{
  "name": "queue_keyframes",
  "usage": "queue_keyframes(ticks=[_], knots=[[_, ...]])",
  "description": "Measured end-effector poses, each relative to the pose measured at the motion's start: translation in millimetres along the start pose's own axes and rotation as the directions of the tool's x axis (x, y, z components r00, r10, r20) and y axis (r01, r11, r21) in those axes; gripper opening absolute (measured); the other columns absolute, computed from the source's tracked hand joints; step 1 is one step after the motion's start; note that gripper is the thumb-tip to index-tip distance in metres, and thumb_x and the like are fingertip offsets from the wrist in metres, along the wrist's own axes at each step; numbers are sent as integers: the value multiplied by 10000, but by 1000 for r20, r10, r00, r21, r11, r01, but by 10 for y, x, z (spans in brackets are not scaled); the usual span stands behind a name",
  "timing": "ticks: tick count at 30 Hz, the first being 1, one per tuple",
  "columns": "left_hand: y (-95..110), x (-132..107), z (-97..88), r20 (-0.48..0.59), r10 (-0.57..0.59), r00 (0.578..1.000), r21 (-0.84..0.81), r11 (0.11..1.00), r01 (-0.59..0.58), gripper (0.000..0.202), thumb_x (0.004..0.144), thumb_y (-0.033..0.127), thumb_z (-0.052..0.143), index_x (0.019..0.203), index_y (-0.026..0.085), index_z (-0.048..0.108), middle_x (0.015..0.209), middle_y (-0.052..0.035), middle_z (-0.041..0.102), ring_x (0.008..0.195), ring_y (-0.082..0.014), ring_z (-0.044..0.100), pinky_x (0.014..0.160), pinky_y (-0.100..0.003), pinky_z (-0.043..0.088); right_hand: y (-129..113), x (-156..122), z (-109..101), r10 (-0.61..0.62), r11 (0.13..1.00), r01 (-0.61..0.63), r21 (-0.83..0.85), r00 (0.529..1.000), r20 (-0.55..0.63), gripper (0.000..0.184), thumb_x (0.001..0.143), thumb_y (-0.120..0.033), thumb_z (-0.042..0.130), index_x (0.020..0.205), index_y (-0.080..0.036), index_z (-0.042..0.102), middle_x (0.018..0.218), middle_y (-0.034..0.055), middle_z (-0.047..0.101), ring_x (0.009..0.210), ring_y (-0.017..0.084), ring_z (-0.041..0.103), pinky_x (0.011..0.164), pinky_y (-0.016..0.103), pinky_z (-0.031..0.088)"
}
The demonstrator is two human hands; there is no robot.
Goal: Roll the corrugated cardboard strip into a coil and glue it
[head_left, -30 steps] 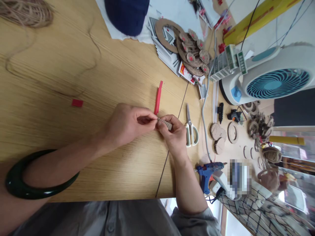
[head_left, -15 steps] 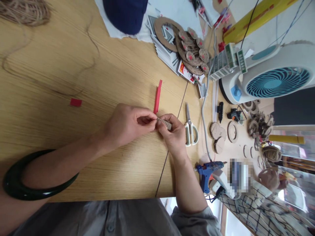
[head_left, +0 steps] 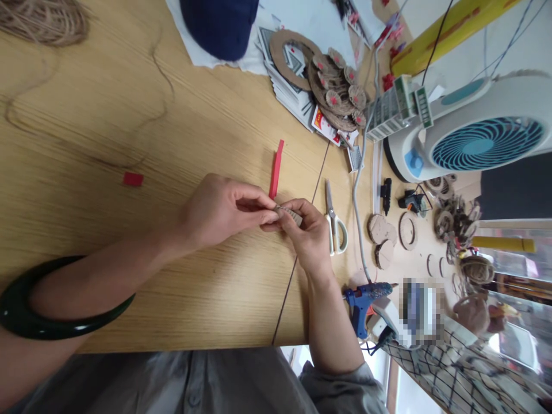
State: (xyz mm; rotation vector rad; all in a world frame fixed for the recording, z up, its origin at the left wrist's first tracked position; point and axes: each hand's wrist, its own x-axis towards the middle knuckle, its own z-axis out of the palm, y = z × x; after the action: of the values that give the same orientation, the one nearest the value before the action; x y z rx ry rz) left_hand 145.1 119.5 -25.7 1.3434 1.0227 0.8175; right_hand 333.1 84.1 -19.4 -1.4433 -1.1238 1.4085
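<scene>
Over our wooden table, we pinch a small strip of ribbed cardboard.
Our left hand and right hand meet above the wood, with white-handled scissors just beside the right one and a red paper strip just past our fingertips. The right thumb and fingers are curled tight on the cardboard, and the left ones seem to pinch its end. We think we are rolling or bending that end, but fingers cover it, so we can't be sure. The next move calls for a firm, gentle pinch so nothing pops loose. As for words, we can read none on the fan; print on the green-and-white box and the red-and-white card is too tiny.
</scene>
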Motion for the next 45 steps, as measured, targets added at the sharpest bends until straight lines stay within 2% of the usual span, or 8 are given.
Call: queue_keyframes(ticks=[6, 10, 14, 18, 27, 31, 36, 45], knots=[[-70, 32, -21, 57, 0, 998, -11, 1000, 0, 169, 802, 394, 773, 802, 242, 847, 808, -32, 848, 762, -208, 786, 714, -278, 603, -11, -4, 9, 24, 1000, -24, 3, 1000, 10, 380, 821, -534, 894, 869, -237, 663, 803, -2, 805, 755, 191, 835, 769, 347, 738], [-83, 31, 18, 13, -43, 999, 8, 999, 43, 181, 749, 391, 779, 812, 230, 832, 817, -39, 845, 759, -218, 783, 724, -301, 615, 16, 17, 15, 9, 1000, -9, 11, 1000, 10, 388, 809, -524, 901, 878, -232, 654, 812, -26, 771, 747, 161, 804, 765, 333, 737], [-74, 22, 47, -40, -106, 994, -3, 994, 106, 208, 724, 416, 794, 805, 229, 836, 810, -46, 846, 751, -217, 788, 698, -298, 611, 24, 29, 17, -78, 997, 78, 11, 997, 10, 315, 813, -441, 907, 940, -244, 696, 856, -28, 769, 779, 132, 759, 763, 287, 702], [-53, 15, 45, -65, -111, 992, 7, 994, 112, 172, 710, 387, 799, 791, 240, 837, 776, -27, 833, 726, -211, 778, 661, -284, 595, 27, 29, 10, -114, 993, 115, -21, 993, 32, 317, 822, -463, 905, 985, -262, 721, 907, -13, 786, 812, 149, 761, 800, 321, 688], [-11, -13, 61, 10, -96, 995, 38, 995, 96, 171, 737, 388, 777, 733, 219, 798, 698, -25, 790, 653, -183, 716, 621, -268, 526, 40, 35, -42, -150, 989, 149, 10, 987, 61, 265, 858, -455, 880, 851, -241, 725, 812, -15, 755, 750, 143, 716, 738, 312, 624], [-51, 13, 33, 78, -131, 988, 30, 991, 129, 196, 767, 421, 755, 759, 246, 841, 728, -23, 826, 696, -207, 771, 636, -267, 557, 47, 47, -56, -114, 993, 114, 5, 992, 58, 235, 866, -412, 867, 844, -226, 726, 778, -17, 744, 717, 128, 683, 714, 294, 592], [-27, 20, -4, -84, -32, 996, 194, 980, 47, 225, 807, 448, 723, 799, 280, 873, 841, -18, 869, 809, -231, 808, 701, -287, 581, 59, 59, -75, -55, 998, 55, 14, 998, 27, 211, 857, -396, 859, 851, -226, 734, 802, -8, 769, 763, 145, 726, 762, 314, 625], [-7, 16, 13, 1, -135, 991, 86, 987, 134, 171, 749, 406, 781, 809, 283, 883, 784, -12, 855, 760, -227, 801, 650, -264, 572, 58, 49, -57, -120, 989, 123, -83, 992, 32, 248, 883, -444, 839, 864, -234, 709, 804, -10, 750, 748, 141, 723, 740, 306, 613]])
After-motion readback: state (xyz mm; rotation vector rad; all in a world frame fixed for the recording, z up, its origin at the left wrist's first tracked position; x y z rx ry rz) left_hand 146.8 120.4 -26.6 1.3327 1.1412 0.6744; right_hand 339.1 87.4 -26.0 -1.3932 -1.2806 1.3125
